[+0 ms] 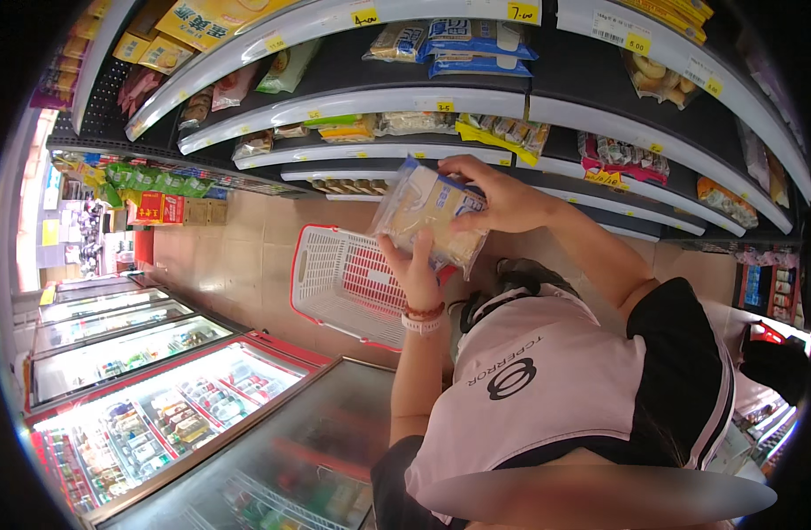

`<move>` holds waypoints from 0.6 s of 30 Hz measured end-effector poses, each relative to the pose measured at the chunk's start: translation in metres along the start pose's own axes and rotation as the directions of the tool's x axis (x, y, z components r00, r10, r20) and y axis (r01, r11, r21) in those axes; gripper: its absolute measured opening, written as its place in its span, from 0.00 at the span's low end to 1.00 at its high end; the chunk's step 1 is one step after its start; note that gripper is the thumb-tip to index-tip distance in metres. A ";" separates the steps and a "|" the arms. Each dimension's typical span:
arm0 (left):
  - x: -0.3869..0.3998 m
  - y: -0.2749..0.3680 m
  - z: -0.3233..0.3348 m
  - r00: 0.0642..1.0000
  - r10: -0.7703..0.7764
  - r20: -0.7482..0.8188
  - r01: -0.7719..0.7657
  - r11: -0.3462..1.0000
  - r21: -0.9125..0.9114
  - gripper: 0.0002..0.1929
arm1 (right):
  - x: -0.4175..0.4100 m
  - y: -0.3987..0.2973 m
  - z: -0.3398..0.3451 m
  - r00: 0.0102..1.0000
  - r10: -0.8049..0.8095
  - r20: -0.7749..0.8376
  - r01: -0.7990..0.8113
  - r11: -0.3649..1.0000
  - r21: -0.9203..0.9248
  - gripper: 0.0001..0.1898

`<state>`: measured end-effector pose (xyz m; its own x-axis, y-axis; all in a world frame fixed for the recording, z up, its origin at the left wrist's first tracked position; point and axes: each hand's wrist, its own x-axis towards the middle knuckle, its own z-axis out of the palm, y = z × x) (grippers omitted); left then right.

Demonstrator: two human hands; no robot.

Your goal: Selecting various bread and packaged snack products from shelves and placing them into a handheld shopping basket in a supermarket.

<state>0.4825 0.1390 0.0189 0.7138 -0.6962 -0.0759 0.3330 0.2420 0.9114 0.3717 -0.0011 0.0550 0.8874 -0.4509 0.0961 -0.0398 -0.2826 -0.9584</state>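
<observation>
Between my two hands is a clear plastic pack of sliced bread [421,205] with blue and white print, held tilted in front of the shelves. My left hand [415,264] grips its near side, thumb and fingers on the wrapper; a beaded bracelet and a pale wristband circle that wrist. At the pack's right end, my right hand [495,197] holds the upper edge and front. Below the pack, a white plastic shopping basket [319,281] with red trim appears beside my body, partly hidden by my left arm.
Shelves with several packaged breads [479,65] curve across the front. Behind my left arm stand glass-topped freezers [293,437] and a lit drinks cooler [200,411]. Red boxes [159,208] are stacked at the aisle's left end. Tiled floor [253,265] runs between shelves and coolers.
</observation>
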 end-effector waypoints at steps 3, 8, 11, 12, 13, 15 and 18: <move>0.009 0.003 0.019 0.999 0.046 -0.007 -0.046 0.999 0.012 0.24 | -0.004 -0.005 -0.019 0.991 0.114 -0.063 -0.104 0.984 0.141 0.36; 0.036 0.019 0.047 0.993 -0.016 0.121 0.021 0.999 -0.040 0.17 | -0.014 0.019 -0.063 0.941 0.039 -0.336 -0.024 0.998 0.050 0.30; 0.072 0.030 0.049 0.994 0.072 0.081 -0.073 0.997 0.011 0.20 | -0.026 0.025 -0.080 0.878 0.265 -0.400 -0.084 0.905 0.417 0.30; 0.091 0.032 0.046 0.996 0.078 0.052 -0.078 0.997 -0.005 0.23 | -0.030 0.022 -0.084 0.872 0.319 -0.372 -0.125 0.879 0.461 0.30; 0.107 0.038 0.048 0.995 0.089 0.056 -0.089 0.996 -0.001 0.23 | -0.036 0.025 -0.084 0.875 0.309 -0.374 -0.113 0.880 0.462 0.30; 0.141 0.046 0.057 0.999 0.023 0.040 -0.023 1.000 -0.010 0.22 | -0.048 0.041 -0.081 0.862 0.289 -0.417 -0.146 0.928 0.342 0.30; 0.186 0.060 0.078 0.998 0.003 0.064 -0.008 0.997 0.074 0.25 | -0.072 0.070 -0.059 0.854 0.304 -0.422 -0.172 0.931 0.321 0.31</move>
<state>0.5873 -0.0283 0.0912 0.6741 -0.7371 -0.0475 0.2809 0.1964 0.9394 0.2778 -0.0381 -0.0030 0.5518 -0.8285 -0.0957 -0.0426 0.0866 -0.9953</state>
